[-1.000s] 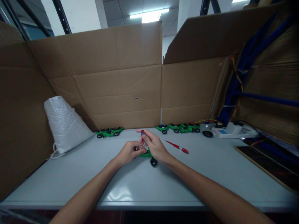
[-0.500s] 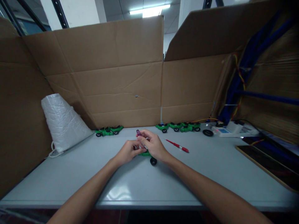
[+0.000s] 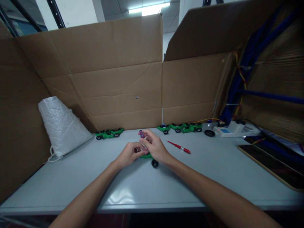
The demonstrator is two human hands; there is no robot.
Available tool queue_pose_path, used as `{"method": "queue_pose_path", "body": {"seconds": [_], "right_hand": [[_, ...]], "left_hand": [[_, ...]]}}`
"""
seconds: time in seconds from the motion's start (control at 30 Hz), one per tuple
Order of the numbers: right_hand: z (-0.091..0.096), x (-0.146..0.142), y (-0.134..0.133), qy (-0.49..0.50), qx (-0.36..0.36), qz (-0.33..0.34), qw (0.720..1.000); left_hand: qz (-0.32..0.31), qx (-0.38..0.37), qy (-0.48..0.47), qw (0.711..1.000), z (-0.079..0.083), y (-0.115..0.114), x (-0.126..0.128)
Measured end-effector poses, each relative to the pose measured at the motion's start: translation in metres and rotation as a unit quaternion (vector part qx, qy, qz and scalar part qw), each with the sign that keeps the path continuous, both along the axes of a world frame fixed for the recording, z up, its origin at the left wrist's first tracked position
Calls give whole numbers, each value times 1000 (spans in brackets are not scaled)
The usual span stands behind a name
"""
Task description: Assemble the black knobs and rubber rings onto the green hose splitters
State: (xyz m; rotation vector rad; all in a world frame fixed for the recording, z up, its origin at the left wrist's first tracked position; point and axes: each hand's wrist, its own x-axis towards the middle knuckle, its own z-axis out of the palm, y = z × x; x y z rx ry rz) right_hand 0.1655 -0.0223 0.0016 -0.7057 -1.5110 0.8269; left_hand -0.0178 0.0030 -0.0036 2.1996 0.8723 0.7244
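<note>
A small green toy car (image 3: pixel 147 156) with black wheels rests on the grey table (image 3: pixel 142 186), pinned between both hands. My left hand (image 3: pixel 129 154) is closed on its left end. My right hand (image 3: pixel 155 148) is closed around a small screwdriver with a purple handle (image 3: pixel 141 134), whose thin shaft points down at the car. One black wheel (image 3: pixel 155 163) shows below my right hand. Most of the car is hidden by my fingers.
A red-handled screwdriver (image 3: pixel 180 147) lies right of my hands. Green toy cars stand along the cardboard wall at left (image 3: pixel 108 133) and right (image 3: pixel 181 127). A loose black wheel (image 3: pixel 209 133), a white device (image 3: pixel 234 129), a white sack (image 3: pixel 60 125) and a dark board (image 3: pixel 273 166) sit around.
The purple-handled screwdriver has tipped slightly left and lower while my right hand stays on it. Both hands remain on the green car. The view has shifted a little.
</note>
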Motion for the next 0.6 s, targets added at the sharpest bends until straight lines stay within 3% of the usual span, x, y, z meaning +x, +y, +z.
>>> {"method": "queue_pose_path", "body": {"seconds": [0.27,0.6], "right_hand": [[-1,-2,-1,41,-37,76,996],[9,1,-7,37,-43,74,996]], "left_hand": [[-10,11,9,1000,-3,4,-2],[-18,16,21,999,1,0,-2]]}}
